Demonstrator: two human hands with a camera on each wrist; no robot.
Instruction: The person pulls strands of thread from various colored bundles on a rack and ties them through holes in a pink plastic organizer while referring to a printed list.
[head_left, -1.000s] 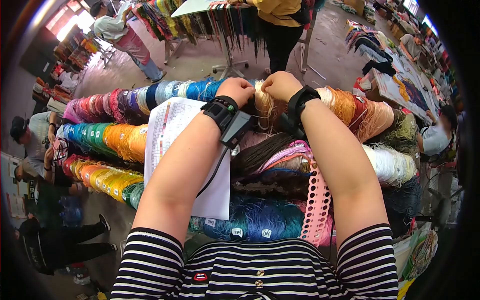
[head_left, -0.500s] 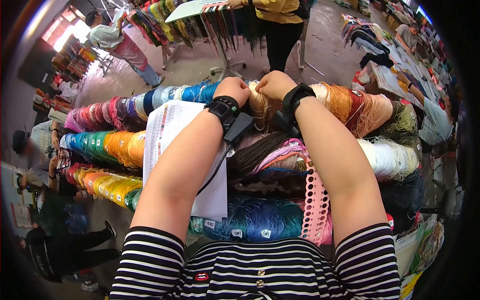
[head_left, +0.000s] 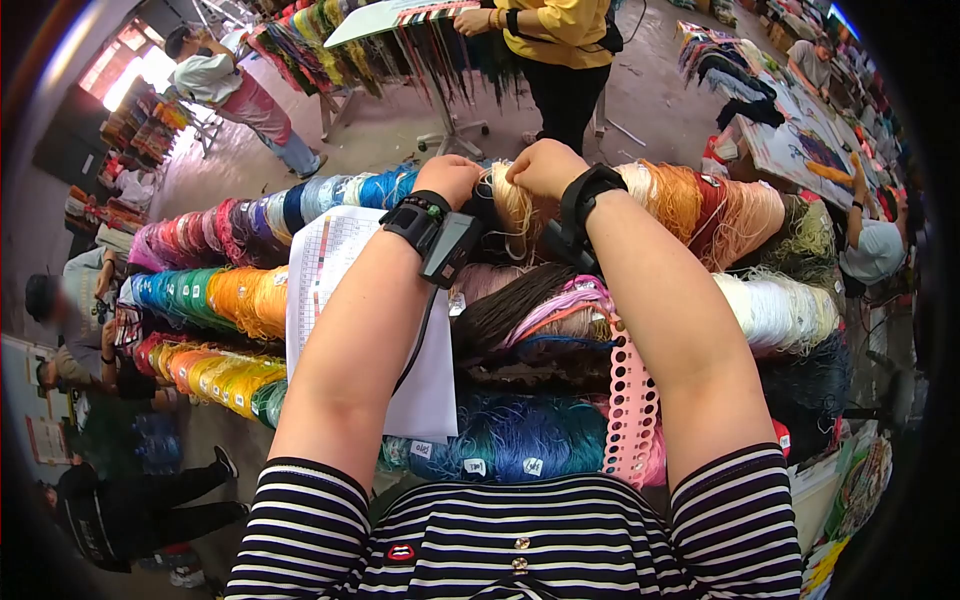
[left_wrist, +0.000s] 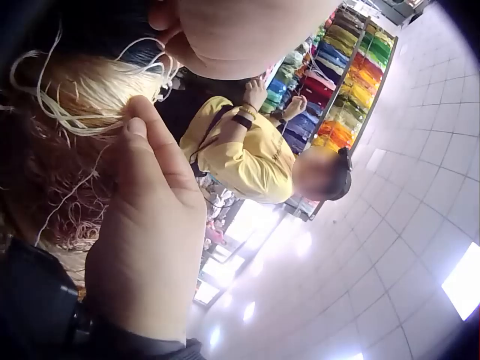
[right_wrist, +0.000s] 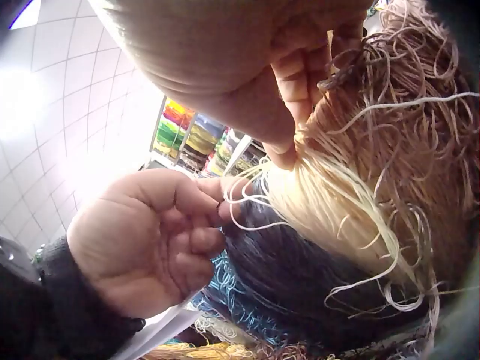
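A skein of cream yarn (head_left: 512, 205) hangs over the far rack row between the two hands. My left hand (head_left: 448, 180) is just left of it; in the left wrist view its thumb and index finger (left_wrist: 161, 146) pinch cream thread at the loose loops. My right hand (head_left: 550, 170) is on the skein's right side, and the right wrist view shows its fingertips pinching the top of the cream yarn (right_wrist: 330, 199). Dark navy yarn (right_wrist: 292, 277) and brown yarn (right_wrist: 420, 150) hang on either side of it.
Rows of coloured yarn (head_left: 250, 300) run across in front of me. A printed colour chart (head_left: 335, 260) lies on them under my left forearm. A pink punched strip (head_left: 630, 400) holds dark and pink strands. A person in yellow (head_left: 560, 40) stands beyond the rack.
My left hand has shifted a little left, widening the gap to my right hand. The right hand stays at the cream skein. Background people have changed posture.
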